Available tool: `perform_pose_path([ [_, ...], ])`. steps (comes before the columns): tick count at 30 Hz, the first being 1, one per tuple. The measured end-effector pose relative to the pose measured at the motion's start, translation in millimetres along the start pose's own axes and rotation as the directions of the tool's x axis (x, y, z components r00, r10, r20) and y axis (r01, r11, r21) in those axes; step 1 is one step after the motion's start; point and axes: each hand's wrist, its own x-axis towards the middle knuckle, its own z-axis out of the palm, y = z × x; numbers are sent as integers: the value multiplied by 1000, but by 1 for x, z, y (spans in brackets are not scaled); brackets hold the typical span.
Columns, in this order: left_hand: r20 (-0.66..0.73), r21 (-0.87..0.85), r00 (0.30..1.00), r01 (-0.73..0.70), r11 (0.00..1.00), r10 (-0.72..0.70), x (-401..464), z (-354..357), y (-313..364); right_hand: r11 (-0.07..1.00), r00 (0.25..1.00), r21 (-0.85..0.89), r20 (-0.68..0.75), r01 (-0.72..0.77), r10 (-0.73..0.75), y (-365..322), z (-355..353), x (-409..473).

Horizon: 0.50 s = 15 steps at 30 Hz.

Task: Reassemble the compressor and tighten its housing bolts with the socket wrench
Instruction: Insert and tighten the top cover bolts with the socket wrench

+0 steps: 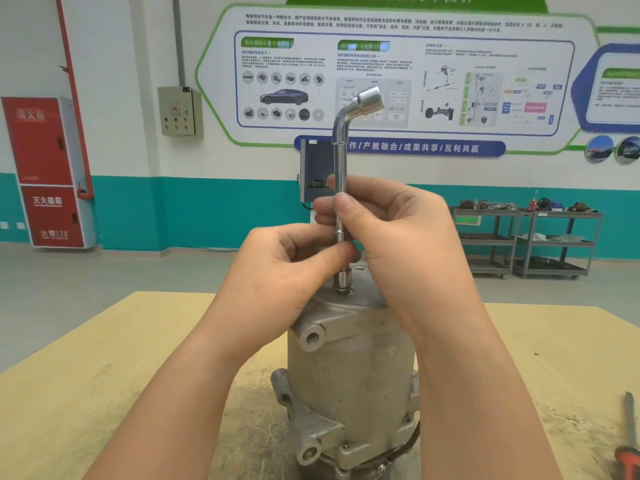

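Standing on end on the wooden table (pixel 104 358), the compressor (pixel 349 368) has its top housing face directly beneath both sets of fingers. Going left to right: the left hand (pixel 277 271) pinches the lower shaft of the socket wrench (pixel 341 188) between thumb and curled fingertips, just above the socket end seated on a housing bolt (pixel 343 289). Immediately right of and above those fingers, the right hand (pixel 388 230) wraps its thumb and fingers round the middle of the same shaft. The wrench's long axis runs near vertical, straight up from the bolt through both grips, and its bent upper end points right, above the right fingers. Both hands are on the shaft, with the left nearer the bolt. Turning, I judge, depends on keeping that axis in line with the bolt below the fingers. Far right of the fingers, a screwdriver (pixel 628 445) lies on the table.
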Motion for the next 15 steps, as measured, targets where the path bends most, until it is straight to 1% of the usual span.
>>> perform_pose_path([
  [2, 52, 40, 999, -7, 999, 5, 0, -1, 0, 999, 999, 48, -38, 4, -2, 1, -1, -1],
  [3, 55, 44, 998, -6, 999, 3, 0, 0, 1, 998, 998, 64, -59, 7, -3, 1, -1, -1],
  [4, 37, 32, 999, 2, 999, -3, 0, 2, 1, 998, 997, 63, -79, 17, -12, 2, 0, -1],
  [6, -44, -4, 999, 13, 1000, -13, 0, 5, 1, 999, 995, 16, -99, 29, -27, 3, 3, 0],
  [8, -98, -7, 995, 15, 1000, -15, 1, 6, -1, 999, 997, -26, -75, 25, -26, 4, 5, 0],
  [9, -97, -1, 995, 12, 1000, -12, 1, 5, -2, 1000, 999, -25, -50, 14, -15, 3, 5, -1],
  [12, 1, 34, 1000, 10, 999, -10, 1, 0, -2, 1000, 1000, 12, 11, -20, 20, 0, 2, -1],
  [14, 63, 28, 998, 6, 1000, -8, 0, -3, -1, 999, 999, 46, -31, -11, 13, 0, 2, -2],
  [15, 66, 10, 998, -1, 1000, 0, 0, -3, -1, 998, 997, 59, -72, 1, 4, 1, 3, -2],
])
